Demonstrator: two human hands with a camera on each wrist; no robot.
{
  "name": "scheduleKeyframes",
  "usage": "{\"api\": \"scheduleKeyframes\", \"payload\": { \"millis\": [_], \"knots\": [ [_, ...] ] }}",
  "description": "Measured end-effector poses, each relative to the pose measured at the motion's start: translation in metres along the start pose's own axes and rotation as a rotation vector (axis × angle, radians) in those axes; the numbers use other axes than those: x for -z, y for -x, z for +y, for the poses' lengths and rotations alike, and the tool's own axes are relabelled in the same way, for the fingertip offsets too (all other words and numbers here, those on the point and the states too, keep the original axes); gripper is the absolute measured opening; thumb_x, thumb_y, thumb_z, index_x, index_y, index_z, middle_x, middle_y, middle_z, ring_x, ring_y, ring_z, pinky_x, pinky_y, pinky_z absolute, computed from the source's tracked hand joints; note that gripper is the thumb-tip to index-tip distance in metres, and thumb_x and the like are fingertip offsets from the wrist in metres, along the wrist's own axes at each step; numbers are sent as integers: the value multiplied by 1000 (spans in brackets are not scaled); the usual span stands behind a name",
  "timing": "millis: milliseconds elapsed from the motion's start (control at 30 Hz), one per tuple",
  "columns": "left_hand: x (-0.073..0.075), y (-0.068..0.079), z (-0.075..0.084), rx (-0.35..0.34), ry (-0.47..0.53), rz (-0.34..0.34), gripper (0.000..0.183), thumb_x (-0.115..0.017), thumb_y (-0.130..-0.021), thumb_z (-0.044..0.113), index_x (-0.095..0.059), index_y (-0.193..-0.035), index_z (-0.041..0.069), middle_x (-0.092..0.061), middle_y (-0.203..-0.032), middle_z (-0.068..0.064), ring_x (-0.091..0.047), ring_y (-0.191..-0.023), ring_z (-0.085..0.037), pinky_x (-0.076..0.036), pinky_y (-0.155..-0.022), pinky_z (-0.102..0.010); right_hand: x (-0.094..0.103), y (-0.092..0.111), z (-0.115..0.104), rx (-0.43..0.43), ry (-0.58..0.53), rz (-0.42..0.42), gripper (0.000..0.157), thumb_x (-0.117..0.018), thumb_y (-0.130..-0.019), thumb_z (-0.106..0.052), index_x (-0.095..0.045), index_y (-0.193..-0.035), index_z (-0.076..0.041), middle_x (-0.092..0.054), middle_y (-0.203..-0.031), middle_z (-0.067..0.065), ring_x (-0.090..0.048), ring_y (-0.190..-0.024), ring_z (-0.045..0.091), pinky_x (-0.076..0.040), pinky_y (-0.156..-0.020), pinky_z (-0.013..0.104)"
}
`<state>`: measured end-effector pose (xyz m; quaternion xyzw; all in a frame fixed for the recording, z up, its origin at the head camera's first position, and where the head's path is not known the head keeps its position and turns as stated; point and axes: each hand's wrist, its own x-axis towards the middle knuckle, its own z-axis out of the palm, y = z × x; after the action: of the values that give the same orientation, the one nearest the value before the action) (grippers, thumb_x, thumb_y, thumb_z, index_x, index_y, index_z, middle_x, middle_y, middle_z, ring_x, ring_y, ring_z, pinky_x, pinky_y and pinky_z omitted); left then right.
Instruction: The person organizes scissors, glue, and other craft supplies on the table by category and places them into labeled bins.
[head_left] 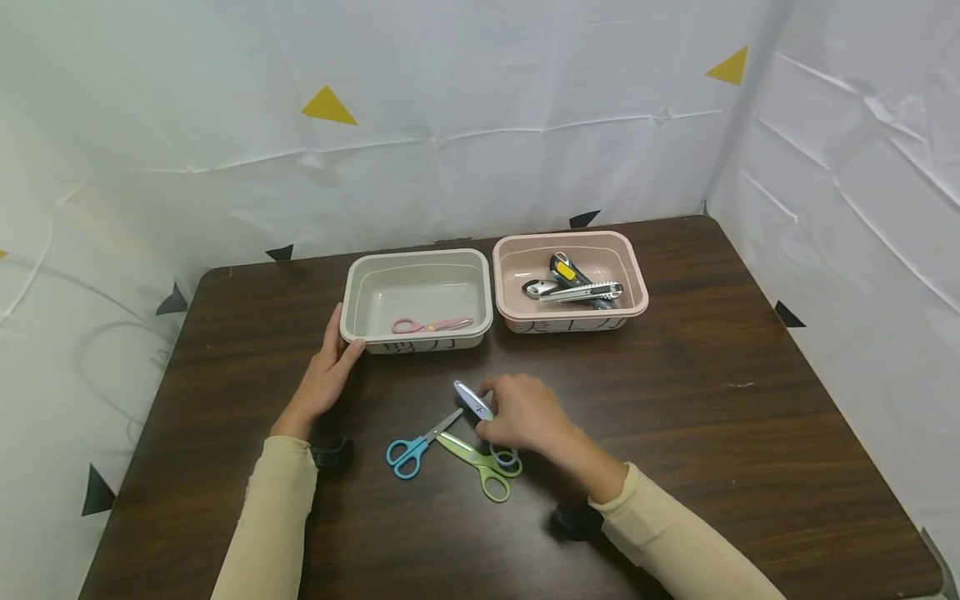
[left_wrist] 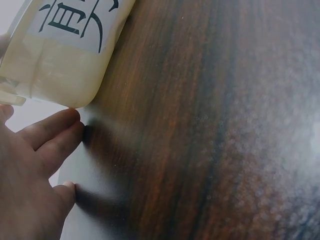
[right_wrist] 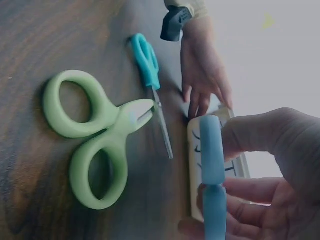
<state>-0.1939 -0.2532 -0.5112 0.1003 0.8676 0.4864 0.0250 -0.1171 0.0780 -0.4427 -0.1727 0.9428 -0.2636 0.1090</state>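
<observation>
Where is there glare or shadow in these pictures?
Left wrist: hazy glare on the table at right, dark shadows beside the left hand; right wrist: wall washed out nearly white; head: softer light, with the wall's creases clear.

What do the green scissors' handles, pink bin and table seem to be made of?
Green scissors' handles: likely plastic, smooth and satin, from their thick, evenly coloured loops. Pink bin: probably moulded plastic, given its soft sheen and rounded corners. Table: slightly glossy; streaked grain suggests wood, though laminate is possible.
</observation>
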Motion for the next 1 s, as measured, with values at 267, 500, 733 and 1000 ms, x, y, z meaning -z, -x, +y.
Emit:
{"api": "scheduleKeyframes", "payload": {
  "millis": [267, 500, 733, 1000],
  "knots": [
    [0, 0, 1, 9, -4, -1, 72, -48, -103, 42, 3, -153, 50, -12, -163, -2, -22, -145, -34, -20, -109, -64, 10, -14, -11, 77, -37, 149, 40, -75, -70, -17, -72, -110, -17, -64, -76, -12, -55, -62, 6, -43, -54, 28],
    [0, 1, 4, 10, 0, 0, 72, -48, -103, 42, 3, -154, 49, -12, -163, -2, -21, -145, -33, -20, -110, -62, 23, -32, -22, 98, -32, 239, 41, -73, -71, -20, -73, -112, -22, -65, -74, -15, -55, -61, 6, -42, -50, 29],
    [0, 1, 3, 7, 4, 2, 72, -47, -103, 41, 2, -155, 45, -12, -163, -4, -22, -145, -35, -21, -109, -63, 31, -55, -28, 134, -35, 268, 43, -72, -73, -18, -73, -116, -19, -67, -79, -12, -52, -57, 6, -40, -47, 27],
    [0, 1, 3, 0, 9, -1, 73, -48, -103, 40, 2, -156, 44, -12, -163, -4, -24, -144, -35, -22, -109, -63, 41, -83, -31, 163, -35, 278, 40, -74, -78, -17, -72, -117, -11, -70, -83, -5, -55, -59, 10, -42, -50, 26]
  ]
}}
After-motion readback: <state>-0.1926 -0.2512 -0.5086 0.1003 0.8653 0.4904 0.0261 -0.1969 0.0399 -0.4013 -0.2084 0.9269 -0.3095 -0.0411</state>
